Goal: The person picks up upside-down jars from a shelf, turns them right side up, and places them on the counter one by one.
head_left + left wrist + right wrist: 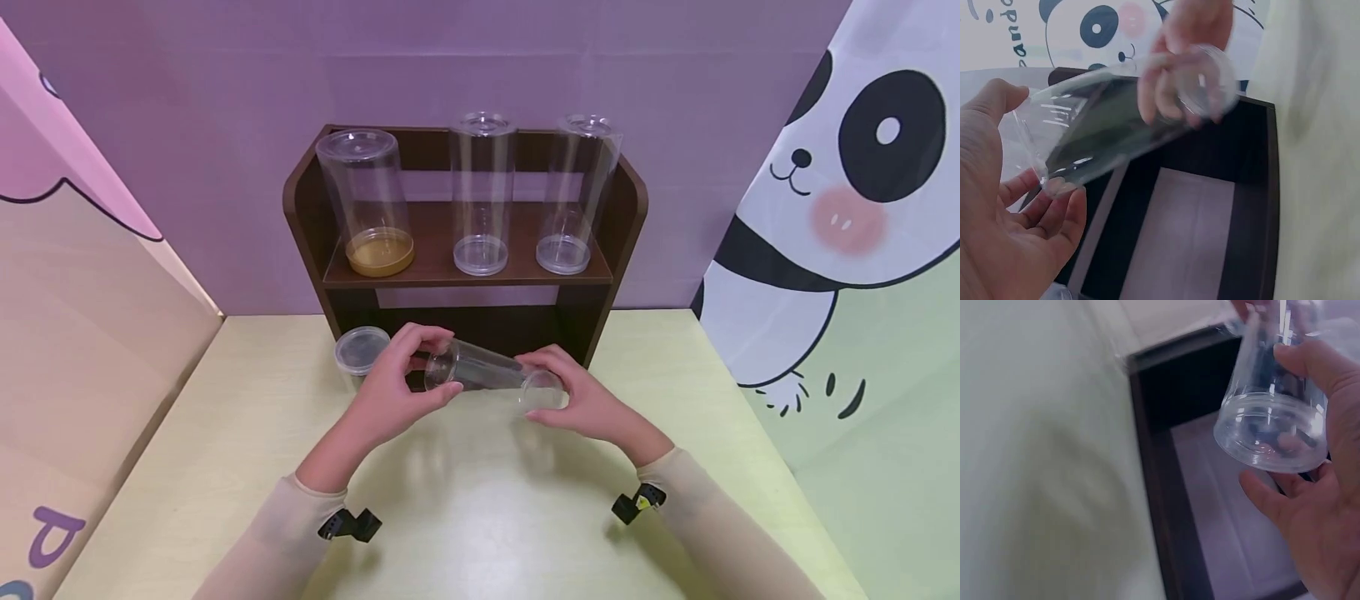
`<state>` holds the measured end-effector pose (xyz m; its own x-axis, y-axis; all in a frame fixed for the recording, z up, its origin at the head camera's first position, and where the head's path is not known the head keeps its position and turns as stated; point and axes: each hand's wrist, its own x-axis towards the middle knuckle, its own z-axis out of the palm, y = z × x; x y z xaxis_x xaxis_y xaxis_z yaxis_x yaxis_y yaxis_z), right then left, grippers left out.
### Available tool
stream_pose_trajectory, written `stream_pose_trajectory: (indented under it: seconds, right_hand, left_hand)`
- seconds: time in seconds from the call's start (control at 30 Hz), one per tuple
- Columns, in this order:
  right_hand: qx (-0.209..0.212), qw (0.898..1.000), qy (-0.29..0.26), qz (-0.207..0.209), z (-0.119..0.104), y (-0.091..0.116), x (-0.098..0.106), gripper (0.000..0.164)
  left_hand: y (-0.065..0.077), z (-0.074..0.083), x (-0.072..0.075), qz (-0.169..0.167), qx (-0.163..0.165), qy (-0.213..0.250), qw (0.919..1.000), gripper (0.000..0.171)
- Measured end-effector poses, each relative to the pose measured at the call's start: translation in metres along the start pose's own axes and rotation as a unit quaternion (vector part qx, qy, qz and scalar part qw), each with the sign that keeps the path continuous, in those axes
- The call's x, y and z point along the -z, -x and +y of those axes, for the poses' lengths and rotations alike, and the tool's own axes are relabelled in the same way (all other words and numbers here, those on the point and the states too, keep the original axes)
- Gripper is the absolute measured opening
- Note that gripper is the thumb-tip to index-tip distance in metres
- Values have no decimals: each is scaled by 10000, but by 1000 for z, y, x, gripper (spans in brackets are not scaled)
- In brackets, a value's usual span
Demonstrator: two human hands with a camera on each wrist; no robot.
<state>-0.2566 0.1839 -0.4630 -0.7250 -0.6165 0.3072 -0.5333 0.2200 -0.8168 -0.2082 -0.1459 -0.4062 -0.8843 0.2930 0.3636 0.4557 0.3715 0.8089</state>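
A clear plastic cylindrical jar [486, 367] is held between both hands above the table, lying nearly sideways with its right end lower. My left hand [397, 379] grips the left end, thumb on one side and fingers round the other. At the right end, my right hand [573, 396] has its thumb and fingers about the clear rimmed end piece [542, 393]. That rimmed end piece [1272, 434] shows near the right hand's palm in the right wrist view. In the left wrist view the jar body [1104, 125] is see-through with nothing visible inside.
Behind the hands stands a dark brown two-tier shelf [465, 282]. On its upper board are a wide jar with a gold base [380, 252] and two slim clear jars [482, 192]. A short lidded container [362, 348] stands on the table [480, 517] beside the left hand.
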Motion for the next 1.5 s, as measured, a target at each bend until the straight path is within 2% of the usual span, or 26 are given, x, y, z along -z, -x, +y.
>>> stream_pose_trajectory:
  seconds: [0.2, 0.37, 0.5, 0.7, 0.97, 1.27, 1.5]
  right_hand:
    - [-71, 9985, -529, 113, -12, 5, 25, 67]
    - [166, 9967, -769, 179, -19, 6, 39, 63]
    - [124, 9953, -930, 231, -19, 8, 44, 61]
    - [-244, 9907, -1275, 408, -20, 9, 45, 72]
    - [41, 9795, -1936, 548, -26, 2, 47, 75]
    - [-35, 9803, -1884, 595, -38, -14, 40, 70]
    - [42, 9809, -1900, 423, -46, -29, 29, 70]
  left_hand:
    - [8, -10, 1, -311, 283, 365, 9984, 60]
    - [13, -17, -1, -450, 244, 620, 9968, 59]
    - [14, -20, -4, -471, 258, 616, 9967, 60]
    - [14, -24, -4, -472, 345, 448, 9973, 61]
    - [16, -38, -8, -622, 594, 95, 9962, 63]
    - [20, -56, -24, -978, 651, 22, 9931, 63]
    - [18, -64, -41, -1197, 798, -19, 9896, 67]
